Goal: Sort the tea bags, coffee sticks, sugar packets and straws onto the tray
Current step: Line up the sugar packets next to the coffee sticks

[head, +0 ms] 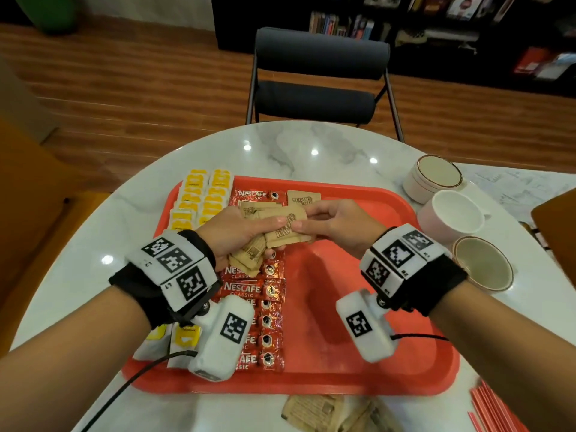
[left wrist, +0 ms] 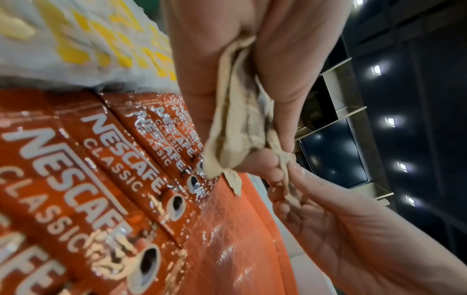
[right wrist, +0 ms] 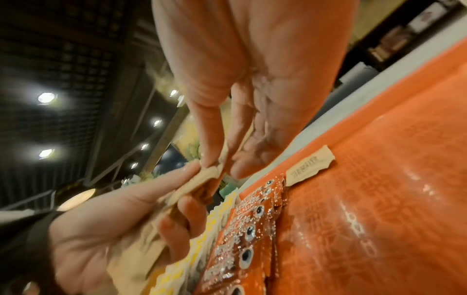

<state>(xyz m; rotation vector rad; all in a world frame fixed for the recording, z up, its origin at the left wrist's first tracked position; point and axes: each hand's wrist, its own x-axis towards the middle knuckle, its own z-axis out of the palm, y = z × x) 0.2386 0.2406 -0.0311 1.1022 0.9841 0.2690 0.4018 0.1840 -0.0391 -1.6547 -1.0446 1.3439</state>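
At the centre of the head view, above the red tray point(head: 374, 363), the left hand point(head: 237, 235) grips a fanned bundle of brown sugar packets point(head: 268, 241), fingers curled round it; the right hand point(head: 336, 226) pinches the top packet of that bundle between thumb and fingers; one sugar packet point(head: 303, 199) lies flat on the tray at upper centre, just beside the coffee sticks point(head: 252, 288); the coffee sticks form a column down the tray's left half; yellow tea bags point(head: 199, 198) lie along the tray's left edge; red straws point(head: 492, 410) lie on the table point(head: 311, 141) at lower right; further brown packets point(head: 327, 413) lie on the table at bottom centre.
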